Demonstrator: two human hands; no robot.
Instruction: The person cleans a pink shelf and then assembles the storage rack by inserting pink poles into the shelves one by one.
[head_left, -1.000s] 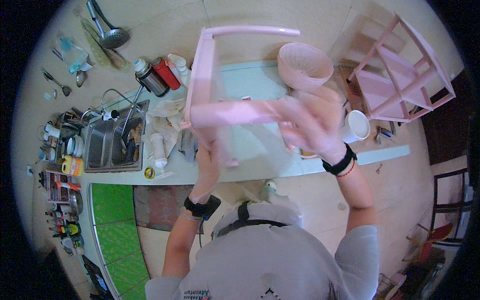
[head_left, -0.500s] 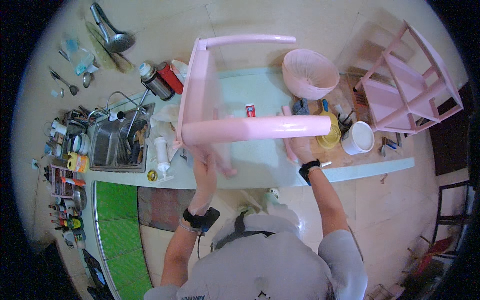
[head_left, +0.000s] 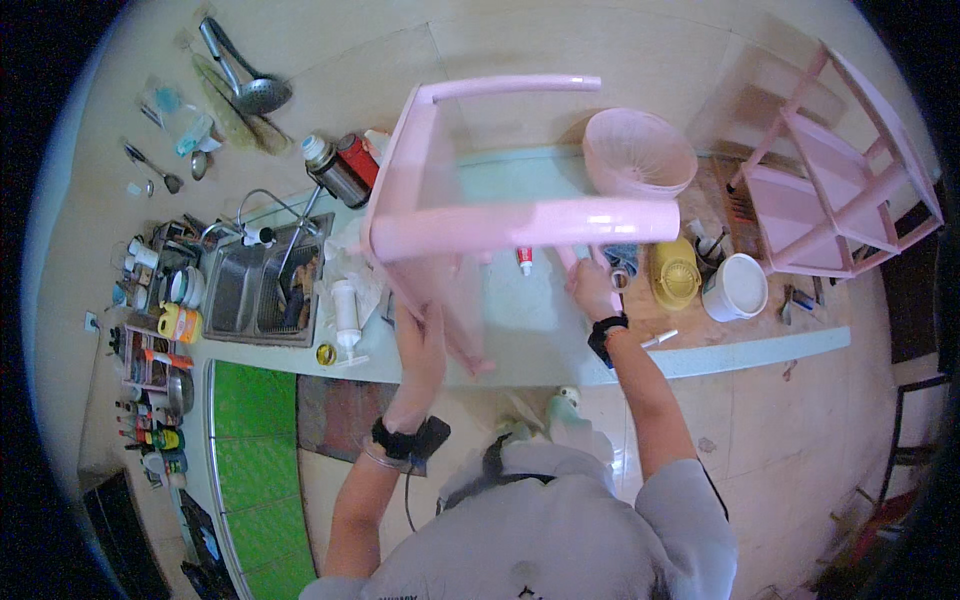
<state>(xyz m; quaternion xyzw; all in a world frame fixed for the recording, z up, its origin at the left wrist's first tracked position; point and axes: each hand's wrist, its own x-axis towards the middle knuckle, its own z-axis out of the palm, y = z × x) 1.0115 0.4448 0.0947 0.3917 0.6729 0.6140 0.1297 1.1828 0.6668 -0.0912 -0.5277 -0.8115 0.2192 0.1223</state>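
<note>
My left hand (head_left: pixel 422 345) is closed on the lower edge of a pink plastic shelf tier (head_left: pixel 400 170), which stands tilted on its side above the counter. One thick pink leg (head_left: pixel 530 224) of the tier stretches right, and a thinner-looking one runs along the top. My right hand (head_left: pixel 594 288) is beneath the thick leg, its fingers closed around what looks like a loose pink tube (head_left: pixel 568 258). The leg hides the tube's upper part. A small red-and-white tube (head_left: pixel 525 262) lies on the counter left of my right hand.
At the left is a metal sink (head_left: pixel 230 290), with a white pump bottle (head_left: pixel 346 315) beside it. A pink basket (head_left: pixel 640 152), yellow container (head_left: pixel 677 275) and white tub (head_left: pixel 735 287) stand right. An assembled pink rack (head_left: pixel 825 170) stands far right. Flasks (head_left: pixel 333 170) stand behind the tier.
My right hand has moved up and left, and its fingers now show near the loose pink tube. The tier stays in my left hand; the whole view has shifted slightly.
</note>
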